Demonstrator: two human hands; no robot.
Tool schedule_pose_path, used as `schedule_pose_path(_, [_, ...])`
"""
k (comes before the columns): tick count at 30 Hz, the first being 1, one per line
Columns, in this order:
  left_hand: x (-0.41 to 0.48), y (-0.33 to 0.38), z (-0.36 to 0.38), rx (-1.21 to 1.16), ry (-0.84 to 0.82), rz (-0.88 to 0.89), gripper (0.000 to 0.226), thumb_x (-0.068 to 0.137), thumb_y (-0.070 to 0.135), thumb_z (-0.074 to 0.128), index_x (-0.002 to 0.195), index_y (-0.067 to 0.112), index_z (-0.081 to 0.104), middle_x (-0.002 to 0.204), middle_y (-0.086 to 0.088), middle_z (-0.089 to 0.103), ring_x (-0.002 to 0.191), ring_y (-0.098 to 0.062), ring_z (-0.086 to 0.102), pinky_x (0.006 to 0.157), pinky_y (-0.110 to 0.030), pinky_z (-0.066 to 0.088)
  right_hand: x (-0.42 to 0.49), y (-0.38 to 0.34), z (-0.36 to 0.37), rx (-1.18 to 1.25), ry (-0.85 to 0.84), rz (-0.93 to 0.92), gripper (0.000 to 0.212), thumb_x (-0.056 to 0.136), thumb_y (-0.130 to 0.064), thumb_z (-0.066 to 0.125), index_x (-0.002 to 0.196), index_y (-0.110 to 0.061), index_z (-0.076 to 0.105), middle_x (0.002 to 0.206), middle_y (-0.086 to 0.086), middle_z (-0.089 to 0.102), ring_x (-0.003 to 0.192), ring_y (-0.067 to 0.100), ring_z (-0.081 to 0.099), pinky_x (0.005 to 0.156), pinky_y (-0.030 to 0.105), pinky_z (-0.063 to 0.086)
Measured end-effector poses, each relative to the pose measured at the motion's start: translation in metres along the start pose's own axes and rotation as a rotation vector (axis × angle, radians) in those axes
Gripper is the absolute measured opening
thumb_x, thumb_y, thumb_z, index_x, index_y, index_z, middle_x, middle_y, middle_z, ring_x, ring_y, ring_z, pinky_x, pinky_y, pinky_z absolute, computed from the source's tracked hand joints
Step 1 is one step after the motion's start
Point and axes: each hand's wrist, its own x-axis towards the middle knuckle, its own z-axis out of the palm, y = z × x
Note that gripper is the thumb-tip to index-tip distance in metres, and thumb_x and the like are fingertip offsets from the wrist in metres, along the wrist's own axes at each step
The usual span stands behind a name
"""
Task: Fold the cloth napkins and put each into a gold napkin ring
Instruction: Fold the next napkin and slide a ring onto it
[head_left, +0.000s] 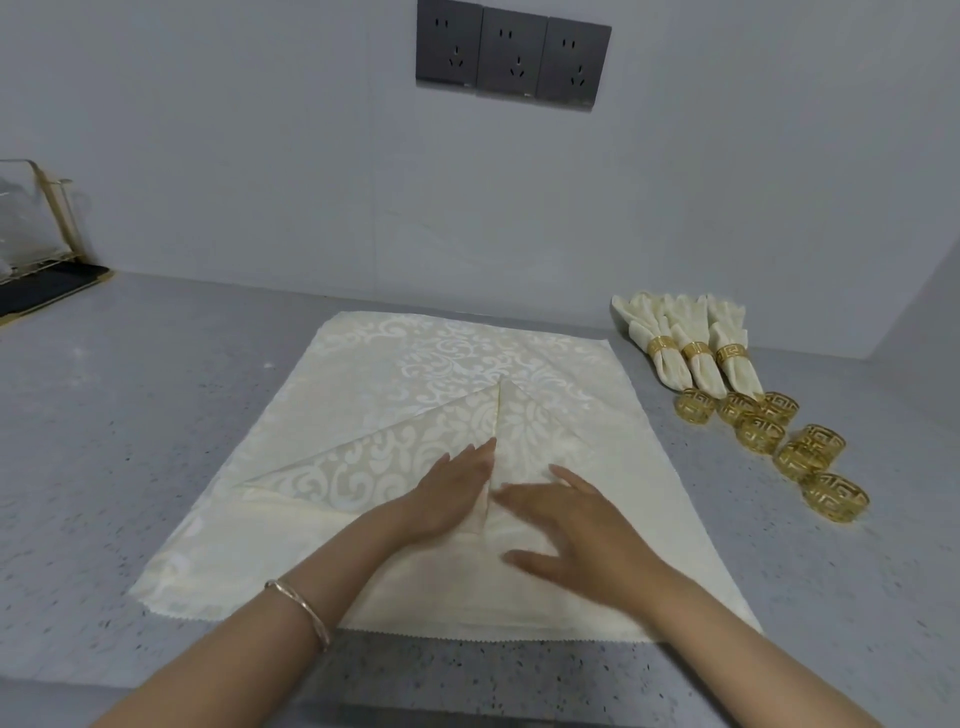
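A cream damask napkin (447, 364) lies spread on the grey counter, its two near corners folded in so they meet in a peak at the middle. My left hand (449, 493) presses flat on the left flap beside the centre seam. My right hand (566, 525) lies flat with spread fingers on the right flap. Three folded napkins (680, 332) stand in gold rings at the right rear. In front of them lie several loose gold napkin rings (769, 436).
A dark tray with a clear-walled rack (31, 244) sits at the far left against the wall. Three dark wall sockets (511, 57) are above the counter. The speckled grey counter (130, 415) extends left of the napkin, and its front edge is near my forearms.
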Motion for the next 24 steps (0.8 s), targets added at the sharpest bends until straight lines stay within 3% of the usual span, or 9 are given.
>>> schedule_pose_path(3, [-0.001, 0.004, -0.004, -0.238, 0.011, -0.017, 0.051, 0.105, 0.037, 0.005, 0.153, 0.024, 0.005, 0.157, 0.014, 0.008, 0.145, -0.005, -0.003, 0.113, -0.024, -0.009, 0.010, -0.019, 0.016, -0.089, 0.121, -0.135, 0.041, 0.088, -0.053, 0.049, 0.124, -0.035, 0.059, 0.127, -0.015, 0.060, 0.112, -0.002, 0.056, 0.112, 0.030, 0.028])
schedule_pose_path(7, [0.006, -0.003, -0.006, -0.376, 0.022, -0.082, 0.052, 0.101, 0.050, 0.011, 0.151, 0.034, 0.014, 0.158, 0.015, 0.013, 0.148, -0.011, -0.001, 0.121, -0.040, -0.002, 0.027, -0.029, 0.031, -0.148, 0.310, -0.219, 0.024, 0.088, -0.030, 0.051, 0.097, -0.026, 0.073, 0.101, -0.011, 0.070, 0.079, 0.008, 0.064, 0.095, 0.025, 0.037])
schedule_pose_path(10, [0.004, 0.001, -0.011, -0.355, 0.015, -0.021, 0.049, 0.104, 0.041, 0.014, 0.151, 0.026, 0.020, 0.157, 0.013, 0.017, 0.146, -0.007, 0.010, 0.114, -0.020, 0.001, 0.030, -0.028, 0.035, -0.208, 0.397, -0.233, 0.023, 0.086, -0.022, 0.054, 0.079, -0.023, 0.076, 0.086, -0.009, 0.072, 0.067, 0.011, 0.064, 0.088, 0.024, 0.038])
schedule_pose_path(12, [0.002, -0.001, -0.018, -0.289, 0.012, 0.034, 0.046, 0.105, 0.035, 0.018, 0.150, 0.023, 0.025, 0.155, 0.011, 0.022, 0.144, -0.006, 0.017, 0.109, -0.016, 0.009, 0.024, -0.023, 0.031, -0.235, 0.400, -0.232, 0.021, 0.084, -0.021, 0.056, 0.076, -0.022, 0.076, 0.083, -0.009, 0.072, 0.066, 0.009, 0.064, 0.090, 0.025, 0.038])
schedule_pose_path(14, [0.000, -0.011, -0.028, -0.166, 0.033, 0.067, 0.043, 0.105, 0.032, 0.028, 0.147, 0.026, 0.032, 0.154, 0.011, 0.027, 0.143, -0.007, 0.020, 0.113, -0.020, 0.013, 0.013, -0.012, 0.024, -0.187, 0.386, -0.189, 0.012, 0.079, -0.021, 0.064, 0.079, -0.022, 0.076, 0.086, -0.010, 0.072, 0.073, 0.006, 0.066, 0.092, 0.025, 0.039])
schedule_pose_path(17, [-0.007, -0.030, -0.041, 0.031, 0.033, 0.159, 0.041, 0.103, 0.021, 0.039, 0.142, 0.032, 0.042, 0.147, 0.020, 0.032, 0.140, 0.001, 0.018, 0.110, -0.013, 0.016, -0.011, 0.008, 0.008, -0.112, 0.348, -0.095, 0.014, 0.082, -0.025, 0.064, 0.086, -0.023, 0.076, 0.094, -0.012, 0.072, 0.087, -0.001, 0.064, 0.099, 0.026, 0.038])
schedule_pose_path(19, [-0.013, -0.041, -0.047, 0.195, 0.072, 0.258, 0.053, 0.098, 0.002, 0.034, 0.139, 0.033, 0.046, 0.145, 0.022, 0.035, 0.141, 0.003, 0.018, 0.112, -0.013, 0.016, -0.027, 0.021, 0.000, -0.107, 0.338, -0.050, 0.021, 0.086, -0.030, 0.057, 0.088, -0.023, 0.076, 0.096, -0.012, 0.072, 0.091, -0.003, 0.063, 0.100, 0.026, 0.038])
schedule_pose_path(21, [-0.016, -0.052, -0.050, 0.351, 0.129, 0.358, 0.070, 0.087, -0.010, 0.031, 0.136, 0.036, 0.049, 0.146, 0.021, 0.038, 0.142, 0.000, 0.020, 0.118, -0.023, 0.016, -0.037, 0.028, -0.004, -0.103, 0.324, -0.001, 0.024, 0.086, -0.032, 0.054, 0.089, -0.023, 0.077, 0.098, -0.012, 0.072, 0.091, -0.003, 0.063, 0.099, 0.028, 0.040])
schedule_pose_path(24, [-0.018, -0.062, -0.055, 0.477, 0.142, 0.484, 0.056, 0.090, 0.002, 0.050, 0.133, 0.038, 0.053, 0.144, 0.021, 0.041, 0.140, 0.001, 0.023, 0.118, -0.024, 0.013, -0.042, 0.030, -0.003, -0.110, 0.282, 0.026, 0.027, 0.088, -0.035, 0.052, 0.092, -0.025, 0.076, 0.100, -0.013, 0.072, 0.091, -0.002, 0.063, 0.099, 0.026, 0.039])
